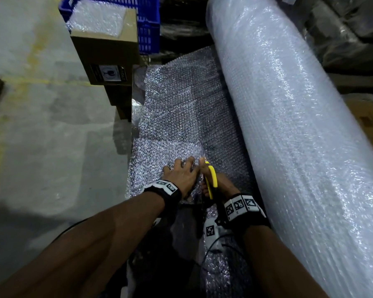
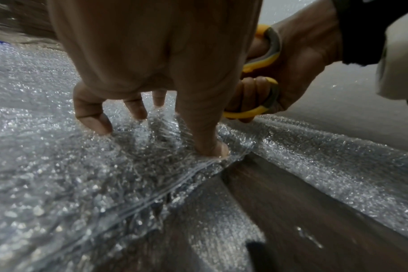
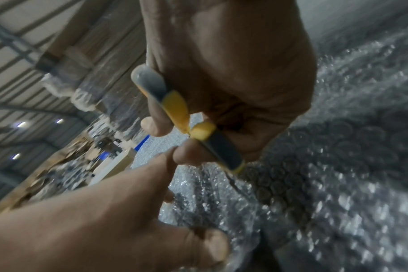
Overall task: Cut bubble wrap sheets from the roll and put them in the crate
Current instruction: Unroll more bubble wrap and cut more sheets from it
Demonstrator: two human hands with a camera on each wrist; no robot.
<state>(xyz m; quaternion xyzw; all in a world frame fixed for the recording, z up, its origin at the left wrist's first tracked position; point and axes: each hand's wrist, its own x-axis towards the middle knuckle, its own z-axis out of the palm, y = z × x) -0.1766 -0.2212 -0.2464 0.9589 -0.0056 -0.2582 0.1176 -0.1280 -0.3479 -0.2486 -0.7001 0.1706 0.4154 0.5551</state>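
A wide bubble wrap roll (image 1: pixel 289 125) lies along the right. Its unrolled sheet (image 1: pixel 181 104) spreads flat to the left of it. My left hand (image 1: pixel 181 173) presses its spread fingertips (image 2: pixel 93 119) and thumb into the sheet (image 2: pixel 47 165), just left of the cut line. My right hand (image 1: pixel 222 186) grips yellow-handled scissors (image 1: pixel 212 179) with the blades pointing away into the sheet. The cut has opened a gap behind the hands, with a dark surface (image 2: pixel 280 193) showing through. In the right wrist view the scissors (image 3: pixel 175 106) sit in my curled right hand (image 3: pixel 233 64). The blue crate (image 1: pixel 146 22) stands at the far end.
A brown cardboard box (image 1: pixel 108 59) stands in front of the crate, with a piece of bubble wrap (image 1: pixel 97 18) on top. Bare concrete floor (image 1: pixel 41 125) stretches to the left. Dark wrapped goods (image 1: pixel 342 39) lie beyond the roll on the right.
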